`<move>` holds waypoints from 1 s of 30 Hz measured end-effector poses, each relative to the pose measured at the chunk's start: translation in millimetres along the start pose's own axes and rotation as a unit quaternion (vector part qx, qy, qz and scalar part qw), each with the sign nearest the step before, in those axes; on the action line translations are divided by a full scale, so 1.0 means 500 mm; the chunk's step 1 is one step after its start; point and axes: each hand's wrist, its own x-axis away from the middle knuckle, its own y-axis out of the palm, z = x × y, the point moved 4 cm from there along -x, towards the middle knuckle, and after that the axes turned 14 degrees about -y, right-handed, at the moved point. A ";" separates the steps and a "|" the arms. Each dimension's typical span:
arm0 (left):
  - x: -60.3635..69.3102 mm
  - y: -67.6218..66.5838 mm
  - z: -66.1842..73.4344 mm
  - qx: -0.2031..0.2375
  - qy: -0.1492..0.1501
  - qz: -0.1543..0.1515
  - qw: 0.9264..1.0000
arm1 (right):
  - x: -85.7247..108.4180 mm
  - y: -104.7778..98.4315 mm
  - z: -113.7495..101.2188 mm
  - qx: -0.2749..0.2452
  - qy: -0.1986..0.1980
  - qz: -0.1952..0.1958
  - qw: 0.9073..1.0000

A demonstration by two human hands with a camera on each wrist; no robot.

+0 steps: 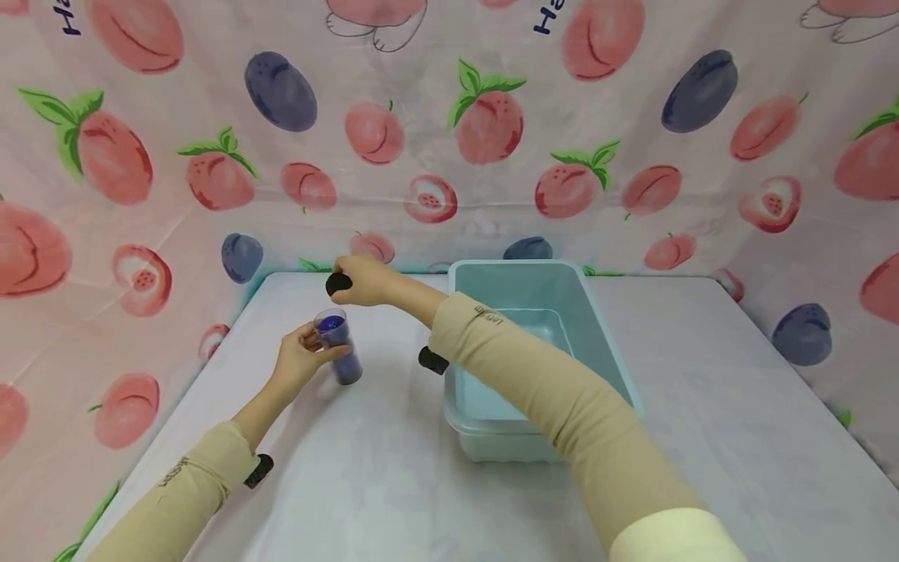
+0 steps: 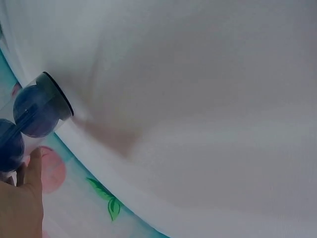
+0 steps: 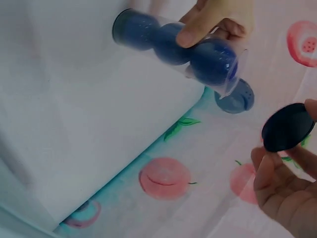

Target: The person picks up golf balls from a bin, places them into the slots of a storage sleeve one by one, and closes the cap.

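Observation:
A clear tube (image 1: pixel 344 355) with a dark base stands slightly tilted at the left of the table, and several blue balls (image 3: pixel 214 60) are stacked inside it. My left hand (image 1: pixel 298 355) grips the tube around its side, thumb across the front. The tube's top is uncovered. Above and just behind that opening, my right hand (image 1: pixel 367 281) pinches a round black lid (image 3: pixel 288 127) by its edge, apart from the tube. In the left wrist view, the lower balls (image 2: pixel 35 110) and the dark base show near the left edge.
A pale blue plastic bin (image 1: pixel 544 428) stands right of the tube, with my right forearm crossing over it. Its visible floor is bare. The white tabletop (image 1: pixel 365 476) ends at a fruit-print cloth (image 1: pixel 421 133) hanging behind and at the sides.

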 end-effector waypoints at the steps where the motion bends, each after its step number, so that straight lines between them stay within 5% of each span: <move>1: 0.000 0.000 0.001 0.002 -0.004 0.003 1.000 | 0.000 0.001 0.003 -0.002 -0.006 0.001 1.000; 10: -0.004 0.020 0.022 0.053 0.011 -0.022 0.998 | 0.002 0.008 0.019 -0.023 -0.020 -0.002 1.000; 20: 0.006 0.026 0.077 0.053 0.057 -0.020 0.997 | 0.000 -0.009 0.031 -0.012 -0.040 -0.028 0.999; 30: 0.019 0.020 0.091 0.040 0.089 -0.015 0.995 | 0.006 -0.015 0.026 -0.020 -0.088 -0.065 0.994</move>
